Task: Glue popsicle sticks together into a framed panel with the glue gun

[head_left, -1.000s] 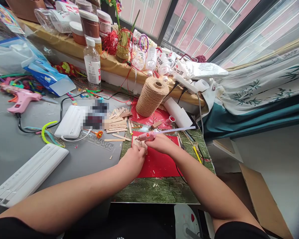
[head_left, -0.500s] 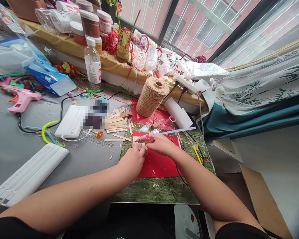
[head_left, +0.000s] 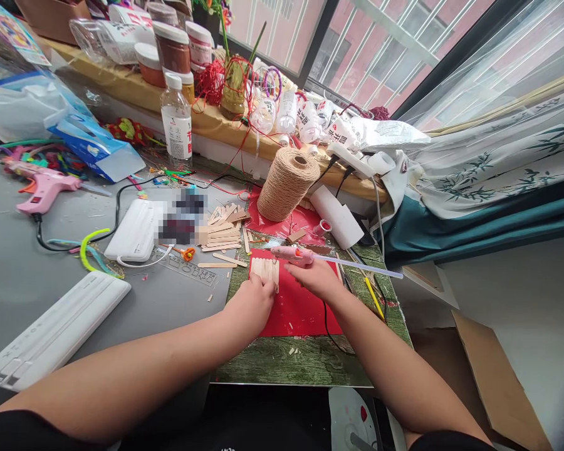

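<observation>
A row of pale popsicle sticks, side by side, lies on a red sheet. My left hand is closed at the near end of these sticks, its fingertips pinching or pressing there; the exact grip is partly hidden. Just to the right, my right hand is wrapped round a pink hot glue gun. The gun's nozzle points left above the far end of the sticks, and a long clear glue stick juts out of its back to the right.
Loose popsicle sticks are piled beyond my left hand. A twine spool stands behind the red sheet. Another pink glue gun and white power banks lie to the left. A yellow tool is at the right edge.
My right hand has moved right with the glue gun, whose nozzle now points left instead of down at the sticks. More of the stick row shows. My left hand has stayed in place.
</observation>
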Demonstrator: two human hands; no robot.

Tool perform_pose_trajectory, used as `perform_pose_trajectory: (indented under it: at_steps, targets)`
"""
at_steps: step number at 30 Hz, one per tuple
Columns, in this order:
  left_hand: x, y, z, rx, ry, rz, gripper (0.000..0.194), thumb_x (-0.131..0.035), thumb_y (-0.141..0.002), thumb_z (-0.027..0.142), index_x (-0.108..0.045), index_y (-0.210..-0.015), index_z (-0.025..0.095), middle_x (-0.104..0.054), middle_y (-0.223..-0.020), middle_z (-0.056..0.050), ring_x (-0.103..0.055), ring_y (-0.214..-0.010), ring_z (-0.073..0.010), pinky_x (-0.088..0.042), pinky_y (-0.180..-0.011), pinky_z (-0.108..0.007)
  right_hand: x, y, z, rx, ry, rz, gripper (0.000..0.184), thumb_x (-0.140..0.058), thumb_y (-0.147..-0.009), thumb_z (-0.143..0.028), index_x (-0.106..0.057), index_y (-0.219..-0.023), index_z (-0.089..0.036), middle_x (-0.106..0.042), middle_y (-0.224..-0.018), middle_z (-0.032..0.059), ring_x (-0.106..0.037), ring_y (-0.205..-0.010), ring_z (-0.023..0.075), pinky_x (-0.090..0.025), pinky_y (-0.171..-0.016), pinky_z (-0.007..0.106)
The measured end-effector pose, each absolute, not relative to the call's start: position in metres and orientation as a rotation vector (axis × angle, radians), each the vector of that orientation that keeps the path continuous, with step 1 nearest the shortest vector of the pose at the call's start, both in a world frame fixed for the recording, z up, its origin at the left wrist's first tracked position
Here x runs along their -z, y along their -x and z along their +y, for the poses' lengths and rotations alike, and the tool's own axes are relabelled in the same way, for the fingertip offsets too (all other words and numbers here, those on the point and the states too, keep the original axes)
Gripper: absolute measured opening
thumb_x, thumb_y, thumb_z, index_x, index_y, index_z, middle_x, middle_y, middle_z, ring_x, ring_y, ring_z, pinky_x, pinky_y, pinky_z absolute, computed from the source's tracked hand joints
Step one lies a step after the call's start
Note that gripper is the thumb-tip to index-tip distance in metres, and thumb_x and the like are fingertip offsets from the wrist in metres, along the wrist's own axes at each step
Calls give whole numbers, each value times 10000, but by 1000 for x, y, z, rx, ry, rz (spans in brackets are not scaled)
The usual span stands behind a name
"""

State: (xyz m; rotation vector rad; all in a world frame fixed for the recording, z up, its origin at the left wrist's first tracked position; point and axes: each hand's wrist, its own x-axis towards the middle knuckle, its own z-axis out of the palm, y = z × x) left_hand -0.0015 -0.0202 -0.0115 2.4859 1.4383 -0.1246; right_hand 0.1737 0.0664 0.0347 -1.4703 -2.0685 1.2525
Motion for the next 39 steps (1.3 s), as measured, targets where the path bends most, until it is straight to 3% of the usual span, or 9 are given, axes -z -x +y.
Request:
perform_pose_trajectory:
  at_steps: [2,6,13,21,28,32,39]
  targets:
    - [9,2,-20,163,-2518,1430,528,-527,-924,155,-609,-1445,129,-600,-1272,-250,-568,-1155,-423,-480,-756,-421,-21,-184,54,-1312,1610,-1865,346,-695,-848,-384,-785,-1122,-194,-703,-655,8,-653,-630,189,-549,-656,316]
    - [7,3,-20,170,-2562,1416,504,-592,-910,186,-629,-1410,133,-598,-1254,-229,-574,-1125,-397,-474,-770,-415,17,-200,25,-1508,1585,-1347,389,-790,-780,-466,-737,-1016,-161,-755,-818,79,-636,-594,159,-406,-455,235]
    - [6,5,-16,217,-2604,1407,511,-548,-928,145,-584,-1438,129,-610,-1206,-204,-594,-1025,-343,-483,-718,-395,47,-211,14,-1587,1260,-1052,325,-830,-765,-414,-737,-977,-185,-739,-967,68,-671,-720,152,-556,-617,261]
    - [-5,7,-15,236,-2621,1393,569,-558,-915,117,-540,-1482,160,-613,-1194,-185,-593,-1008,-312,-490,-761,-389,41,-219,15,-1713,1175,-1012,323,-820,-772,-431,-735,-928,-160,-710,-756,25,-626,-608,114,-511,-585,221]
    - [-7,5,-21,253,-2680,1424,555,-497,-952,157,-522,-1506,177,-616,-1225,-182,-580,-1060,-316,-507,-815,-397,38,-217,12,-1749,1025,-1014,391,-843,-770,-386,-752,-1087,-175,-750,-1203,115,-751,-813,175,-611,-701,275]
    - [-4,6,-25,233,-2692,1474,546,-453,-989,212,-501,-1532,232,-619,-1257,-160,-564,-1098,-316,-497,-861,-398,37,-221,11,-1806,942,-1027,372,-828,-803,-361,-758,-1118,-175,-739,-1256,131,-773,-886,214,-640,-781,333]
    - [0,4,-35,185,-2642,1575,544,-438,-1001,270,-482,-1541,320,-600,-1354,-132,-472,-1290,-325,-401,-1057,-475,34,-227,8,-1887,879,-1055,312,-820,-823,-347,-771,-1058,-148,-751,-1229,151,-783,-900,216,-639,-825,333]
